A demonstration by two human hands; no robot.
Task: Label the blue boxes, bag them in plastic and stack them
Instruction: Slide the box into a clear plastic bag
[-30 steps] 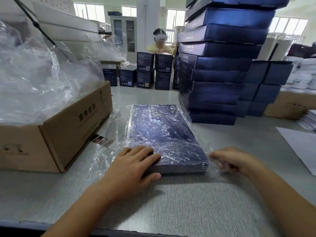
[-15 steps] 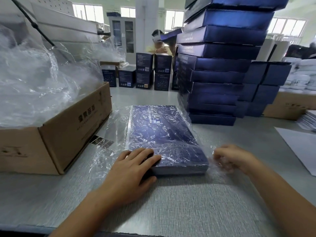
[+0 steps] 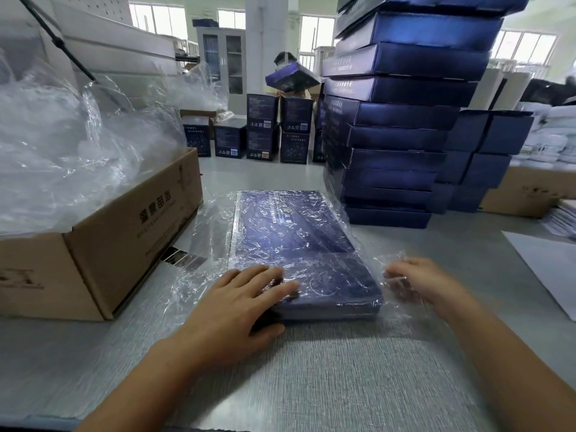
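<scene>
A flat blue box (image 3: 299, 244) lies on the grey table (image 3: 311, 369), wrapped in a clear plastic bag (image 3: 215, 232) that spreads loose to its left. My left hand (image 3: 240, 304) rests flat on the box's near left corner, fingers straight on the plastic. At the box's near right corner my right hand (image 3: 420, 282) pinches the crumpled edge of the bag. A tall stack of blue boxes (image 3: 402, 120) stands just behind on the right.
An open cardboard carton (image 3: 124, 238) full of clear plastic bags (image 3: 62, 145) stands at the left. Small blue boxes (image 3: 261, 132) line the far table edge, where a person holds another box. More dark boxes (image 3: 486, 157), a carton and white sheets sit at the right.
My right hand shifted slightly up and in along the bag's edge. The left hand stays pressed on the box. The person at the back lifted a blue box.
</scene>
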